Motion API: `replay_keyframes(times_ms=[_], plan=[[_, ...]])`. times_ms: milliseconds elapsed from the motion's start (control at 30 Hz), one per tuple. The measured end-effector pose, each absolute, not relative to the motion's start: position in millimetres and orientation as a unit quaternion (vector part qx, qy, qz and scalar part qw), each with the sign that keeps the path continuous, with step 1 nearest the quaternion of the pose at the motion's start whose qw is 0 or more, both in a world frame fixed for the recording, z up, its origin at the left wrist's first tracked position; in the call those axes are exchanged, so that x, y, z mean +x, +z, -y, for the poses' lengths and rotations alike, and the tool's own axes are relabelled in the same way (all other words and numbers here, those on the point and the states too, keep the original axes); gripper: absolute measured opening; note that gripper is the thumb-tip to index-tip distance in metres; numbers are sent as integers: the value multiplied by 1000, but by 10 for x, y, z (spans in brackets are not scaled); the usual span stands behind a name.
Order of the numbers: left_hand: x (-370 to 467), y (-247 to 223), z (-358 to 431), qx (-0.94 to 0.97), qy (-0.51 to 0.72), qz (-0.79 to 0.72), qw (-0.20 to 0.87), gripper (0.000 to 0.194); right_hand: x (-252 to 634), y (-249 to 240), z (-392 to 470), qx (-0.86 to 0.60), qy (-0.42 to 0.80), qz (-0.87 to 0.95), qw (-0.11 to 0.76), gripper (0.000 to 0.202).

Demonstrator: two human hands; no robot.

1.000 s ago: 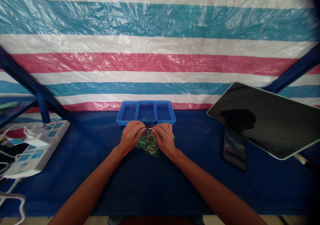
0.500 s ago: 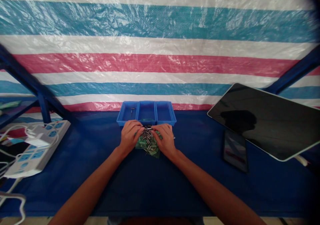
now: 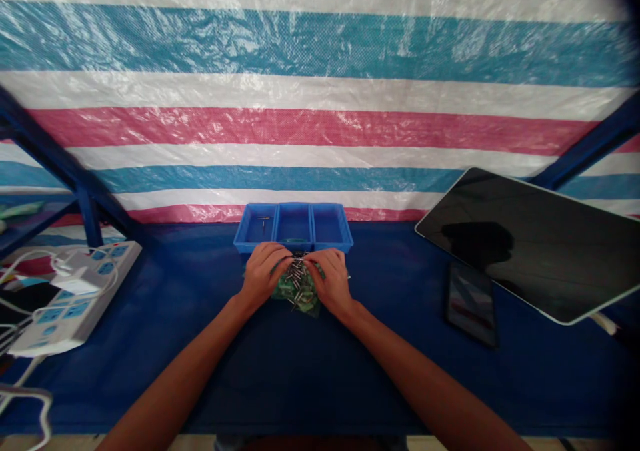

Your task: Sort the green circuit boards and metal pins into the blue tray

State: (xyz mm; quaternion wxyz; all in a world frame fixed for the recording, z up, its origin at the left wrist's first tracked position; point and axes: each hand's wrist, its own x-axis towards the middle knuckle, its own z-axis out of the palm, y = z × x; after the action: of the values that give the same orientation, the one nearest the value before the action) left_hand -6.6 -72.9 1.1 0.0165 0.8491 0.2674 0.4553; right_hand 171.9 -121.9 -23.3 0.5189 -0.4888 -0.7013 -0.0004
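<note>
Just in front of the blue tray, both my hands meet over a pile of small metal pins or screws (image 3: 299, 279) and green plastic pieces (image 3: 285, 288). My left hand (image 3: 265, 272) has its thumb and fingers pinched together. Opposite it, my right hand (image 3: 329, 276) is pinched the same way. A small, thin metal piece (image 3: 300, 259) glints between the fingertips; its exact shape is too small to make out. In the left compartment of the three-part blue tray (image 3: 294, 245) lie one or two slim metal parts (image 3: 264, 220), looking T-shaped.
A white power strip (image 3: 107, 287) with plugs and cables lies on the left of the blue table (image 3: 310, 377). To the right are a dark phone-like device (image 3: 471, 304) and a large black screen (image 3: 540, 244). Striped sheeting (image 3: 320, 127) hangs behind.
The fingertips of both hands have drawn slightly closer together over the pile, with a small metal piece now glinting between them. The tray and its contents stay put.
</note>
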Motion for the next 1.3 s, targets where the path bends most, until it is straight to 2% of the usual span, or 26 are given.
replay_keyframes(times_ms=[733,933,1067,1167,1300], plan=[[-61,49,748,849,460,-259,4,9,1725,-221,1231,-490,-14,702,517,14],[-161,89,669,742,531,-383,-147,6,1729,-221,1245,-492,-7,700,518,18],[-243,113,569,699,533,-432,-203,4,1728,-235,1240,-494,-2,701,514,18],[-263,100,485,678,501,-492,-214,8,1724,-241,1236,-497,-3,702,509,18],[-255,62,416,710,425,-539,-158,21,1721,-237,1236,-495,-8,701,513,17]])
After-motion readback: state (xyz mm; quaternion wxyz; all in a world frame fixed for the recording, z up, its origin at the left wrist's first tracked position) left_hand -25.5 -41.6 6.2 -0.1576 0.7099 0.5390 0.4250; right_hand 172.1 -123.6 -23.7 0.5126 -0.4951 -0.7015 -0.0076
